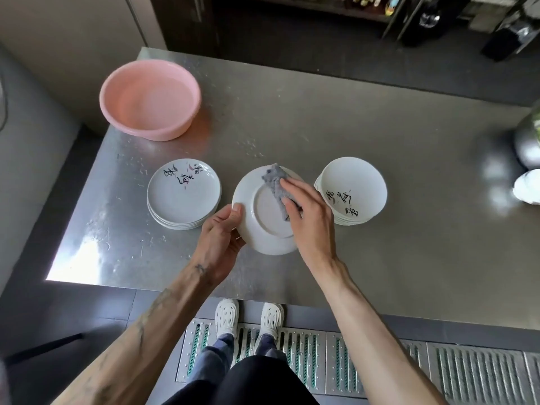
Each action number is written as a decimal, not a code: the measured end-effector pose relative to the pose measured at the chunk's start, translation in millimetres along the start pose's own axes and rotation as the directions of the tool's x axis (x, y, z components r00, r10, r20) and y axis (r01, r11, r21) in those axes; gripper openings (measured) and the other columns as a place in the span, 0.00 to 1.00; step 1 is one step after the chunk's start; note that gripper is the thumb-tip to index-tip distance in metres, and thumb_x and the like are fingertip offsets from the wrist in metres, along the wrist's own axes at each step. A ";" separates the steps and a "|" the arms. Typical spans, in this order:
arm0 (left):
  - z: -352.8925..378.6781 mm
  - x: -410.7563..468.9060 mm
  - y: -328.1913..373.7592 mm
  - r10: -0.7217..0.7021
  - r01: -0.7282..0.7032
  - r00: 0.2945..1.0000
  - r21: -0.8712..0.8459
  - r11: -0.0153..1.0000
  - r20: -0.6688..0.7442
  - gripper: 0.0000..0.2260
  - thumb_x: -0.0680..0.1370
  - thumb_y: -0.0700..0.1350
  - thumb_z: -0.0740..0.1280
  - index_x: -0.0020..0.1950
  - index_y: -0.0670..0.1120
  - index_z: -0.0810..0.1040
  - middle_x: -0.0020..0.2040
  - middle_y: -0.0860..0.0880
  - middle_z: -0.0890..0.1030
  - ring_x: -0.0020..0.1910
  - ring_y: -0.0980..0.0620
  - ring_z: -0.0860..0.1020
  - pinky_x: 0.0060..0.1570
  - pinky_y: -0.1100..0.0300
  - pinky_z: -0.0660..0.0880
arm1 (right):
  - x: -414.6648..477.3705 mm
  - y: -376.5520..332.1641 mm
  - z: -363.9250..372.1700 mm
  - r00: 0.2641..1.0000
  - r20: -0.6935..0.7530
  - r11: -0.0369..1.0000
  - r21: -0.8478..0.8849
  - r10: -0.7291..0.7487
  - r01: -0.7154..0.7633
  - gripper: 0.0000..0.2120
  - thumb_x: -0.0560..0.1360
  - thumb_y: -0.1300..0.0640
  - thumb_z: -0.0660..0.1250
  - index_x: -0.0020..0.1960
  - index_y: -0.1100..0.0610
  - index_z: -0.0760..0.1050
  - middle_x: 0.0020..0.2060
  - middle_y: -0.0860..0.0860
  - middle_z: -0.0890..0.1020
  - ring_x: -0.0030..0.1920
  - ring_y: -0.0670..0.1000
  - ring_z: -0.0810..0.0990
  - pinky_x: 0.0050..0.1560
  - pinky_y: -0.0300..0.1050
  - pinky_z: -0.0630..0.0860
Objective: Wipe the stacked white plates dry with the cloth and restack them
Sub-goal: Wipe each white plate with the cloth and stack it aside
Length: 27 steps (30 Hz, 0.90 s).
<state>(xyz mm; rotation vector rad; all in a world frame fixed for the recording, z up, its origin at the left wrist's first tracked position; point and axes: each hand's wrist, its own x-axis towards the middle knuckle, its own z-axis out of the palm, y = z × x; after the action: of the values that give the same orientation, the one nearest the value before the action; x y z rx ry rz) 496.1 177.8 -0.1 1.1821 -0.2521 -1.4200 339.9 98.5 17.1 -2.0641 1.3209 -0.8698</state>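
Note:
I hold one white plate (263,226) upside down above the steel table, its foot ring facing me. My left hand (220,235) grips its left rim. My right hand (306,211) presses a grey cloth (276,182) against the plate's underside. A stack of white plates (184,194) with black brush lettering lies to the left. Another stack of the same plates (352,190) stands to the right, close to my right hand.
A pink plastic basin (150,97) sits at the table's back left. A shiny metal vessel (529,141) and something white (529,187) are at the right edge. The steel table (409,229) ends near my feet, above a floor drain grate (321,361).

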 end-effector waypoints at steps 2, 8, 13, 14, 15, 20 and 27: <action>2.2 2.1 -3.2 -0.013 0.013 1.000 -0.018 1.000 -0.007 0.14 0.83 0.48 0.64 0.62 0.41 0.81 0.54 0.43 0.81 0.50 0.50 0.78 0.47 0.59 0.80 | -6.6 -4.5 -0.4 0.993 -0.062 0.994 -0.033 0.103 -0.105 0.18 0.79 0.67 0.68 0.67 0.58 0.80 0.65 0.49 0.81 0.65 0.49 0.79 0.68 0.46 0.73; 3.5 2.9 -9.1 -0.029 0.031 0.999 -0.070 0.997 0.026 0.13 0.86 0.43 0.60 0.63 0.42 0.81 0.57 0.43 0.84 0.50 0.50 0.83 0.47 0.58 0.81 | -29.1 -21.6 6.5 0.986 0.131 0.994 -0.002 -0.106 0.107 0.16 0.80 0.62 0.69 0.67 0.56 0.80 0.66 0.48 0.81 0.64 0.46 0.79 0.68 0.39 0.73; -1.4 5.3 -5.6 -0.006 0.005 1.000 -0.084 0.996 -0.010 0.12 0.86 0.45 0.61 0.60 0.44 0.83 0.54 0.47 0.84 0.50 0.53 0.81 0.48 0.59 0.81 | -15.5 -8.0 -5.4 0.999 0.009 0.998 -0.060 0.034 -0.033 0.16 0.79 0.64 0.69 0.67 0.58 0.81 0.65 0.49 0.81 0.64 0.49 0.80 0.69 0.42 0.73; -1.0 5.9 -5.1 -0.009 0.008 1.000 -0.090 0.996 -0.007 0.12 0.86 0.45 0.61 0.62 0.43 0.83 0.56 0.45 0.84 0.52 0.52 0.81 0.49 0.59 0.81 | -19.5 -13.8 -0.8 0.999 0.052 0.998 -0.053 -0.017 0.019 0.16 0.79 0.64 0.69 0.66 0.57 0.81 0.65 0.49 0.81 0.64 0.47 0.80 0.69 0.39 0.72; -0.7 6.1 -4.8 -0.016 0.015 1.000 -0.097 0.995 -0.003 0.13 0.86 0.44 0.61 0.63 0.43 0.82 0.58 0.44 0.83 0.53 0.51 0.81 0.50 0.58 0.81 | -23.8 -18.9 3.5 0.992 0.103 0.996 -0.032 -0.075 0.079 0.16 0.79 0.63 0.69 0.67 0.57 0.81 0.65 0.48 0.81 0.64 0.46 0.80 0.68 0.36 0.72; -2.4 5.1 -0.3 -0.023 0.023 1.000 -0.035 0.999 -0.002 0.13 0.85 0.46 0.62 0.63 0.42 0.82 0.57 0.44 0.83 0.52 0.50 0.80 0.49 0.59 0.81 | 8.3 -7.7 -5.0 0.993 0.094 0.996 -0.034 -0.078 0.081 0.17 0.79 0.67 0.68 0.67 0.58 0.80 0.66 0.50 0.81 0.65 0.49 0.79 0.69 0.42 0.73; 0.1 4.9 6.6 -0.003 0.003 1.000 0.005 1.000 -0.028 0.13 0.85 0.47 0.63 0.61 0.41 0.82 0.56 0.44 0.82 0.51 0.51 0.79 0.47 0.60 0.80 | 28.8 7.8 -13.2 0.965 0.000 0.962 0.071 0.263 -0.263 0.16 0.79 0.62 0.68 0.66 0.54 0.81 0.58 0.48 0.85 0.57 0.49 0.82 0.62 0.46 0.76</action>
<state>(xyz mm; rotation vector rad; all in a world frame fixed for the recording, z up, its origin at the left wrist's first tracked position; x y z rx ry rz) 501.2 171.9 2.4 1.2065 -0.2340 -1.4052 334.5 67.8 26.7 -1.7813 1.5058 -0.7954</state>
